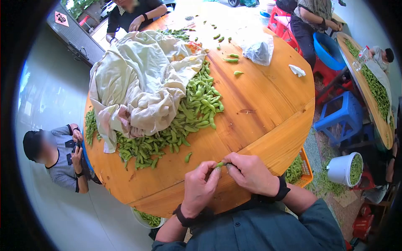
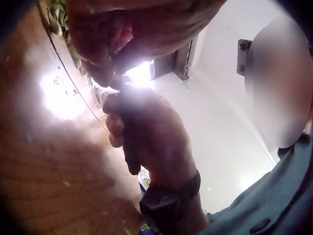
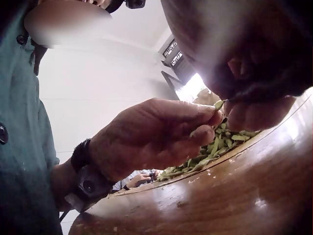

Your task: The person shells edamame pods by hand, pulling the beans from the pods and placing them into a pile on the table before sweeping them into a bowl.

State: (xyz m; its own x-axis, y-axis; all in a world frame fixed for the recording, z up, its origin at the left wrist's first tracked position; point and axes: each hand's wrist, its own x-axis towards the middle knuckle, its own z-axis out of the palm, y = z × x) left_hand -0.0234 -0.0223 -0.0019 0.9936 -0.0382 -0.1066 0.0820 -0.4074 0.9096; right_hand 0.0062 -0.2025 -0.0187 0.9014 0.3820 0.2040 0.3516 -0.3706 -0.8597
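Close to the table's near edge, my left hand (image 1: 197, 185) pinches a green soybean pod (image 1: 220, 164) between thumb and forefinger. My right hand (image 1: 254, 173) meets it at the pod's other end, fingertips curled together. A slim dark tool (image 2: 129, 132) lies along the right hand's fingers in the left wrist view; its exact kind I cannot tell. From the right wrist view, the pod's tip (image 3: 219, 105) shows above the left fingertips. A single loose pod (image 1: 188, 157) lies just beyond the left hand, short of a large pod heap (image 1: 167, 140).
A crumpled pale cloth (image 1: 142, 79) covers much of the heap on the round wooden table (image 1: 259, 113). A plastic bag (image 1: 259, 52) and tissue (image 1: 297, 70) lie farther right. An orange crate (image 1: 307, 169), white bucket (image 1: 338, 170) and blue stool (image 1: 341, 111) stand rightward. Other people sit around.
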